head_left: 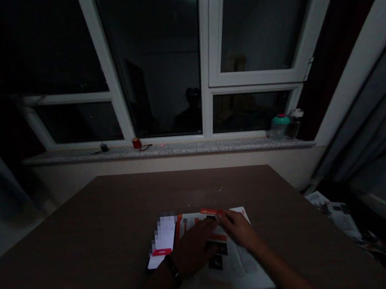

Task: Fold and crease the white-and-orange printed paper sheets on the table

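Observation:
A printed leaflet (234, 266) with red and black blocks lies on the brown table (102, 231) near its front edge. My left hand (193, 249), with a dark band on the wrist, rests flat on the leaflet's left part. My right hand (238, 228) lies on its upper right part, fingertips pinching at the top edge where a red strip (207, 211) is folded up. A white card with a red label (162, 245) sits just left of the leaflet, beside my left hand.
A stone windowsill (180, 149) runs behind the table, bearing a small red object (136, 143), a dark small item (104, 147) and two jars (283, 126) at right. Dark windows rise above. Papers (335, 213) lie on the floor at right, by curtains.

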The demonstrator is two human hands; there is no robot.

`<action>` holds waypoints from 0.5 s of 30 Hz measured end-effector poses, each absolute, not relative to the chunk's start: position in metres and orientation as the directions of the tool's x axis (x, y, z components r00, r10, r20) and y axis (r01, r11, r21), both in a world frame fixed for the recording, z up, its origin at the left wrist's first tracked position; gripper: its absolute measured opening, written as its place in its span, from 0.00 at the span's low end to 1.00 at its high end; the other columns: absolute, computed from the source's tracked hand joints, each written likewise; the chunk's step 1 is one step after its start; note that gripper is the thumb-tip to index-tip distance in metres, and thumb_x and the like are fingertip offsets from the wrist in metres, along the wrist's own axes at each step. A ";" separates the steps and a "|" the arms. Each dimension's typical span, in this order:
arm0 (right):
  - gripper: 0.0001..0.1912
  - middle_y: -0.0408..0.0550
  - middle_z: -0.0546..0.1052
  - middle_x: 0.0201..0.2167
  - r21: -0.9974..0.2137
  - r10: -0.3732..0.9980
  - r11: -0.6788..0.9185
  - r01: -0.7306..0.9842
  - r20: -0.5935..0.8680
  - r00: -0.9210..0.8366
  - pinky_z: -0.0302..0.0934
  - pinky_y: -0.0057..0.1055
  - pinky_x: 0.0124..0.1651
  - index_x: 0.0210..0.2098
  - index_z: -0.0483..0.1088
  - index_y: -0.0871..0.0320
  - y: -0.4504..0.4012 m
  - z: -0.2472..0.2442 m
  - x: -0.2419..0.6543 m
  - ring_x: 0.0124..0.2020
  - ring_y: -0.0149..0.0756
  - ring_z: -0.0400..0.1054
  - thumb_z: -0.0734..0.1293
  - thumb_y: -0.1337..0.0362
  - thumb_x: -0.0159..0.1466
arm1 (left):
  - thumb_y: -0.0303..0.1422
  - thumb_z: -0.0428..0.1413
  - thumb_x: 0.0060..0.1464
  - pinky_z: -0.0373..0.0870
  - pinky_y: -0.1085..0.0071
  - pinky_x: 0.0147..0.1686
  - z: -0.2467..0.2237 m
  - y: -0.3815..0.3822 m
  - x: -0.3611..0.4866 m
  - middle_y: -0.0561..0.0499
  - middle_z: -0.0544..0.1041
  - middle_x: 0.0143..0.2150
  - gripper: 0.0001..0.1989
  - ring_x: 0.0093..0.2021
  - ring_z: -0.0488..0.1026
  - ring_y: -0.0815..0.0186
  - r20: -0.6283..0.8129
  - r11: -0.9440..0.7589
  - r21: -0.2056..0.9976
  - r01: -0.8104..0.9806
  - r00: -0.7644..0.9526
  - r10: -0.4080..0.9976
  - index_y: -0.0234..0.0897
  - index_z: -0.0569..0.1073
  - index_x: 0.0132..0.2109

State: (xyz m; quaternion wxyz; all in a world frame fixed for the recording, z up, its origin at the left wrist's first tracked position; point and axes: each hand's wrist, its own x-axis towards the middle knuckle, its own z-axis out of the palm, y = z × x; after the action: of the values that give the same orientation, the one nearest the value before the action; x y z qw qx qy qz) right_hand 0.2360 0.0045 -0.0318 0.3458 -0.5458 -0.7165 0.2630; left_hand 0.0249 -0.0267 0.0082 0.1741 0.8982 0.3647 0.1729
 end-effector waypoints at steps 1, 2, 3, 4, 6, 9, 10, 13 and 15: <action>0.22 0.44 0.74 0.26 -0.752 0.966 0.259 0.606 0.205 -0.158 0.55 0.25 0.31 0.30 0.70 0.59 0.005 -0.032 0.236 0.29 0.33 0.66 0.56 0.49 0.68 | 0.31 0.55 0.59 0.57 0.56 0.62 0.011 -0.028 0.026 0.48 0.61 0.66 0.30 0.64 0.59 0.58 0.179 -0.681 0.453 0.575 0.690 0.702 0.45 0.56 0.66; 0.22 0.44 0.74 0.26 -0.751 0.967 0.254 0.610 0.202 -0.154 0.55 0.25 0.31 0.30 0.70 0.59 0.005 -0.032 0.236 0.29 0.33 0.66 0.57 0.50 0.67 | 0.32 0.56 0.58 0.58 0.57 0.61 0.013 -0.029 0.026 0.47 0.62 0.66 0.30 0.64 0.60 0.58 0.165 -0.681 0.468 0.563 0.701 0.694 0.45 0.57 0.65; 0.20 0.44 0.74 0.26 -0.751 0.968 0.250 0.611 0.200 -0.152 0.55 0.25 0.31 0.30 0.70 0.59 0.006 -0.033 0.236 0.29 0.33 0.66 0.58 0.51 0.67 | 0.34 0.56 0.59 0.58 0.57 0.62 0.015 -0.031 0.027 0.47 0.62 0.65 0.28 0.64 0.60 0.57 0.157 -0.680 0.480 0.555 0.708 0.689 0.44 0.59 0.65; 0.18 0.44 0.74 0.26 -0.750 0.968 0.249 0.613 0.200 -0.150 0.56 0.25 0.31 0.30 0.71 0.59 0.007 -0.034 0.236 0.29 0.33 0.66 0.59 0.53 0.66 | 0.35 0.56 0.60 0.58 0.57 0.61 0.016 -0.031 0.027 0.47 0.63 0.65 0.27 0.64 0.59 0.57 0.149 -0.672 0.495 0.551 0.707 0.691 0.44 0.60 0.64; 0.14 0.44 0.74 0.26 -0.750 0.967 0.253 0.612 0.205 -0.149 0.56 0.25 0.32 0.30 0.70 0.59 0.008 -0.034 0.237 0.29 0.33 0.66 0.61 0.56 0.64 | 0.37 0.54 0.62 0.57 0.56 0.62 0.019 -0.032 0.028 0.47 0.62 0.65 0.25 0.64 0.59 0.57 0.141 -0.646 0.538 0.541 0.698 0.702 0.45 0.59 0.64; 0.09 0.43 0.74 0.26 -0.754 0.968 0.252 0.607 0.208 -0.144 0.56 0.25 0.32 0.30 0.70 0.58 0.008 -0.032 0.241 0.29 0.33 0.66 0.62 0.61 0.61 | 0.39 0.49 0.65 0.58 0.58 0.60 0.020 -0.031 0.028 0.47 0.61 0.66 0.25 0.63 0.61 0.57 0.134 -0.597 0.623 0.505 0.683 0.718 0.45 0.55 0.67; 0.08 0.43 0.73 0.26 -0.755 0.969 0.246 0.608 0.205 -0.138 0.56 0.25 0.32 0.29 0.69 0.58 0.008 -0.030 0.242 0.29 0.33 0.66 0.62 0.62 0.61 | 0.39 0.48 0.66 0.60 0.58 0.60 0.020 -0.030 0.028 0.47 0.62 0.66 0.26 0.62 0.62 0.57 0.130 -0.581 0.642 0.500 0.676 0.725 0.46 0.54 0.67; 0.05 0.43 0.73 0.26 -0.750 0.974 0.225 0.622 0.195 -0.117 0.56 0.25 0.32 0.28 0.67 0.58 0.008 -0.027 0.247 0.29 0.33 0.66 0.61 0.65 0.58 | 0.40 0.46 0.66 0.61 0.56 0.58 0.019 -0.025 0.026 0.48 0.64 0.64 0.24 0.61 0.64 0.55 0.119 -0.548 0.642 0.536 0.636 0.762 0.47 0.55 0.67; 0.04 0.43 0.72 0.25 -0.748 0.978 0.207 0.631 0.184 -0.102 0.55 0.25 0.32 0.27 0.66 0.58 0.010 -0.026 0.250 0.29 0.33 0.66 0.61 0.66 0.57 | 0.39 0.45 0.66 0.61 0.56 0.58 0.018 -0.022 0.024 0.48 0.67 0.63 0.22 0.60 0.65 0.55 0.123 -0.547 0.618 0.564 0.618 0.776 0.46 0.58 0.66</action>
State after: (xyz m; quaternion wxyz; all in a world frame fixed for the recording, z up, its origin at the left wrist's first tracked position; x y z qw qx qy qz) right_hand 0.2500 0.0099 -0.0264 0.3415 -0.5764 -0.6977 0.2537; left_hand 0.0244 -0.0222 0.0185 0.2712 0.8576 0.3908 0.1955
